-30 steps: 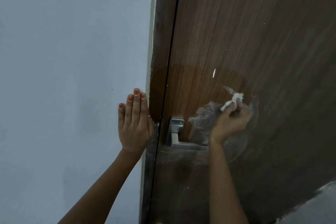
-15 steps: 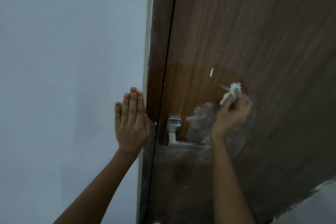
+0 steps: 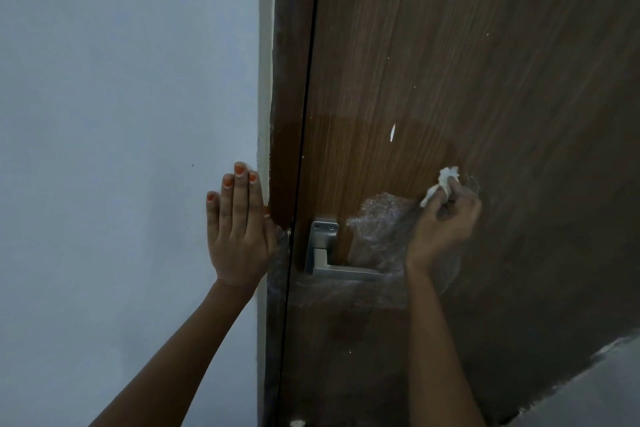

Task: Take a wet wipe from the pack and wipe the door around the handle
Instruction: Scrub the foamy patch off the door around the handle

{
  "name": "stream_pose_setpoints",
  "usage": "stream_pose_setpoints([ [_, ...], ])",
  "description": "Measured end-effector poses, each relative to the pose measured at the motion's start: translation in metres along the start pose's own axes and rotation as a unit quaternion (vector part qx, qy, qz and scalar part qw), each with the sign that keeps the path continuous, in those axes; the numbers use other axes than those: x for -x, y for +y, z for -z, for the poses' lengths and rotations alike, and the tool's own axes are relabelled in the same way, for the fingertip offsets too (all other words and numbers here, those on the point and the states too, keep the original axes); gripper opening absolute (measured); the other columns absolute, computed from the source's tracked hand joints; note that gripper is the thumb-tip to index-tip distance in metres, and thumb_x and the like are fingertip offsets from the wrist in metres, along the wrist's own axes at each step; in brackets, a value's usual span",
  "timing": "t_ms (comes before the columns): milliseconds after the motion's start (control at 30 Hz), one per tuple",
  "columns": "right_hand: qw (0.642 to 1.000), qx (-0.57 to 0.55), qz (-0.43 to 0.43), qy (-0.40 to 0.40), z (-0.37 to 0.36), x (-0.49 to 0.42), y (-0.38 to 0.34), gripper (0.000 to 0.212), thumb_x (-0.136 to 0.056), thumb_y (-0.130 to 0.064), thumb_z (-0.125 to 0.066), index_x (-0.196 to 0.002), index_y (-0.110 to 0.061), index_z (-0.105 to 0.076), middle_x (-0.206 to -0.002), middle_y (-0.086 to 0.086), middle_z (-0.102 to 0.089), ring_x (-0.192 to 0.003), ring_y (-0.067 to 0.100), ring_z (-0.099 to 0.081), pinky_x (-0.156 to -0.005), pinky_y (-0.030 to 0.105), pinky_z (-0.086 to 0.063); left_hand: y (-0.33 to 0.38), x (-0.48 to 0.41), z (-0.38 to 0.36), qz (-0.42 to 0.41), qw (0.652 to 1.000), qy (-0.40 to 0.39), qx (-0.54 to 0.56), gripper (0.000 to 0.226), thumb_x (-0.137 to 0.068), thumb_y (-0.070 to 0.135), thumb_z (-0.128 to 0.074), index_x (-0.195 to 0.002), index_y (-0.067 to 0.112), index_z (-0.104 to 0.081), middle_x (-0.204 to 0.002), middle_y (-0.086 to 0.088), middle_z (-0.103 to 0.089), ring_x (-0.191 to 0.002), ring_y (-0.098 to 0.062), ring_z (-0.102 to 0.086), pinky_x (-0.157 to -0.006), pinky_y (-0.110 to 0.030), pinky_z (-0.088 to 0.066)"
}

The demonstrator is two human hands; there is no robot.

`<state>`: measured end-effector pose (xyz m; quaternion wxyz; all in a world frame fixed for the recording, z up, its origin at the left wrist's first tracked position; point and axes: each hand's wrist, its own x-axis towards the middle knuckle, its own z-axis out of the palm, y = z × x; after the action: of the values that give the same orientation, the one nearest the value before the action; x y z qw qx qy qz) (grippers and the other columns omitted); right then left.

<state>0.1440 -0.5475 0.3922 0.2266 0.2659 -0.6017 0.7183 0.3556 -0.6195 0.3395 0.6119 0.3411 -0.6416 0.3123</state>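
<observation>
A brown wood-grain door [image 3: 485, 80] fills the right half of the head view. Its silver lever handle [image 3: 332, 260] sits low near the left edge. My right hand [image 3: 443, 222] presses a crumpled white wet wipe [image 3: 443, 182] against the door, up and to the right of the handle. A whitish foamy smear [image 3: 377, 222] covers the wood between the handle and that hand. My left hand [image 3: 239, 229] lies flat with fingers together on the pale wall [image 3: 121, 149], touching the door frame [image 3: 287, 114]. The wipe pack is not in view.
The dark gap between frame and door runs vertically just left of the handle. A small white chip [image 3: 392, 132] marks the door above the handle. A grey surface [image 3: 595, 388] shows at the bottom right corner.
My right hand with the wipe has slid up and slightly right across the door. My left hand stays flat on the wall. The camera has shifted a little.
</observation>
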Motion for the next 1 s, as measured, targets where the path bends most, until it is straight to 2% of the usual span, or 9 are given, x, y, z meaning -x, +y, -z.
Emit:
stream_pose_setpoints([
  [100,0.984,0.046,0.131,-0.112,-0.012,0.025,-0.01,0.021,-0.083,0.004,-0.06,-0.104,0.003,-0.065,-0.106,0.023,-0.061,-0.097,0.024,-0.056,-0.086,0.01,-0.039,0.0,-0.001,0.0,0.002,1.0,0.001,-0.002,0.053,-0.104,0.019,-0.025,-0.152,0.011,-0.004,-0.159,0.0,0.003,-0.146,-0.016,-0.002,-0.12,-0.034,-0.005],
  [200,0.919,0.096,0.281,-0.26,-0.01,0.055,0.002,0.024,-0.08,-0.002,-0.063,-0.104,-0.002,-0.066,-0.106,0.015,-0.065,-0.096,0.02,-0.056,-0.081,0.017,-0.045,0.0,-0.001,0.001,0.004,1.0,0.002,0.001,0.053,-0.104,0.019,-0.024,-0.152,0.012,-0.003,-0.159,0.001,0.004,-0.146,-0.015,-0.001,-0.119,-0.034,-0.004],
  [267,0.909,0.101,0.282,-0.289,0.0,0.058,0.019,0.024,-0.077,0.001,-0.068,-0.101,-0.002,-0.066,-0.105,0.014,-0.065,-0.097,0.018,-0.055,-0.077,0.027,-0.052,0.0,-0.001,0.002,0.004,1.0,0.004,0.004,0.053,-0.104,0.02,-0.024,-0.152,0.013,-0.003,-0.159,0.001,0.005,-0.146,-0.015,-0.001,-0.119,-0.034,-0.004],
  [367,0.966,0.101,0.155,-0.18,0.016,0.039,0.037,0.019,-0.079,0.003,-0.068,-0.097,-0.002,-0.067,-0.105,0.015,-0.064,-0.1,0.02,-0.055,-0.079,0.039,-0.054,0.001,-0.001,0.002,0.005,1.0,0.004,0.002,0.053,-0.104,0.019,-0.024,-0.152,0.013,-0.003,-0.159,0.002,0.005,-0.146,-0.014,0.0,-0.119,-0.034,-0.004],
  [467,0.997,0.047,0.054,-0.039,0.017,0.01,0.037,0.017,-0.083,0.001,-0.063,-0.099,-0.002,-0.067,-0.106,0.006,-0.063,-0.103,0.008,-0.051,-0.082,0.032,-0.053,0.001,-0.002,0.001,0.008,1.0,0.005,0.0,0.053,-0.104,0.019,-0.024,-0.152,0.013,-0.003,-0.159,0.003,0.004,-0.146,-0.014,0.0,-0.119,-0.033,-0.004],
  [600,0.989,0.036,0.112,-0.091,0.002,0.02,0.019,0.018,-0.083,0.004,-0.061,-0.1,0.0,-0.065,-0.106,0.017,-0.061,-0.099,0.023,-0.058,-0.083,0.023,-0.048,0.002,-0.001,0.001,0.008,1.0,0.003,0.001,0.053,-0.104,0.019,-0.024,-0.152,0.013,-0.002,-0.159,0.003,0.005,-0.146,-0.014,0.0,-0.12,-0.033,-0.003],
  [767,0.931,0.071,0.24,-0.266,0.002,0.06,0.018,0.023,-0.083,-0.007,-0.055,-0.101,0.0,-0.066,-0.106,0.016,-0.063,-0.101,0.015,-0.048,-0.082,0.023,-0.044,0.001,-0.001,0.001,0.009,1.0,0.003,0.0,0.052,-0.104,0.019,-0.023,-0.152,0.013,-0.002,-0.159,0.003,0.005,-0.146,-0.014,0.001,-0.119,-0.033,-0.003],
  [900,0.984,0.044,0.094,-0.144,0.016,0.035,0.032,0.017,-0.082,0.005,-0.062,-0.099,0.0,-0.066,-0.106,0.019,-0.061,-0.097,0.024,-0.058,-0.084,0.005,-0.039,0.001,-0.001,0.001,0.008,1.0,0.004,-0.004,0.053,-0.104,0.018,-0.024,-0.152,0.013,-0.003,-0.159,0.003,0.005,-0.146,-0.014,0.0,-0.119,-0.033,-0.004],
  [1000,0.998,0.016,0.013,-0.059,0.012,0.015,0.029,0.016,-0.086,-0.001,-0.059,-0.101,-0.001,-0.066,-0.107,0.015,-0.061,-0.095,0.026,-0.062,-0.079,0.015,-0.049,0.001,-0.001,0.001,0.009,1.0,0.004,-0.005,0.053,-0.104,0.018,-0.024,-0.152,0.013,-0.002,-0.159,0.004,0.005,-0.146,-0.014,0.0,-0.119,-0.033,-0.004],
])
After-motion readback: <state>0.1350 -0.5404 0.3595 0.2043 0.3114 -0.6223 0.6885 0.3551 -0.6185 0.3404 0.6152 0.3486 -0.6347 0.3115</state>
